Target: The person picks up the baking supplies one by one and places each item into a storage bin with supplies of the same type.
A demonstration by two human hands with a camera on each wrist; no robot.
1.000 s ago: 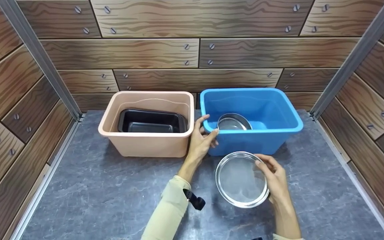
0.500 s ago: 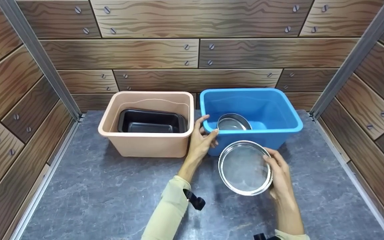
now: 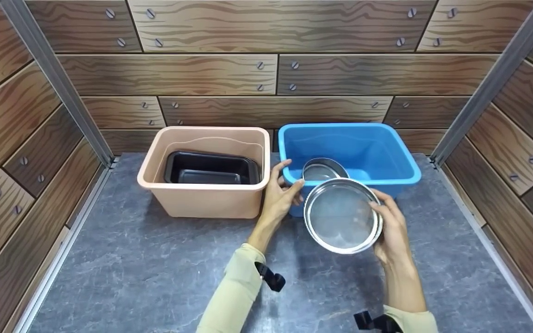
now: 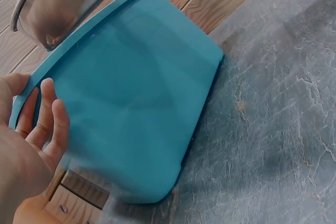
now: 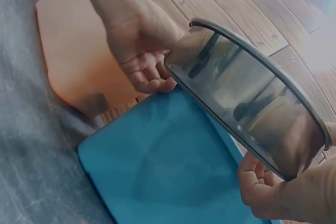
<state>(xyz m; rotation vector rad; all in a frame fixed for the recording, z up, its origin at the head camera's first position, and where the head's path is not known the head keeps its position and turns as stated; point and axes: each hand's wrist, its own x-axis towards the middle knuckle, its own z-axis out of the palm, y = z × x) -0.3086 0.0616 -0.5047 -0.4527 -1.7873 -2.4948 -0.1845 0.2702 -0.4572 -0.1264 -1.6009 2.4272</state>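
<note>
My right hand (image 3: 392, 229) holds a round metal sieve (image 3: 340, 215) by its right side, tilted up in front of the blue bin (image 3: 363, 182). Its mesh faces the head camera, and its shiny side wall shows in the right wrist view. At the bin's front left corner, my left hand (image 3: 276, 199) grips the rim; in the left wrist view the thumb lies over the rim, with the other fingers against the outside. Inside the bin rests a smaller round sieve (image 3: 318, 172), its lower part hidden by the front wall and the held sieve.
Left of the blue bin stands a peach bin (image 3: 211, 201) with black loaf pans (image 3: 208, 177) in it, seemingly stacked. Both bins sit on a grey marbled tabletop (image 3: 155, 263), close to the wood-patterned back wall (image 3: 229, 111).
My right hand has raised the sieve forward and slightly right, so that it now overlaps the blue bin's front rim in the head view. The left hand stays on the rim.
</note>
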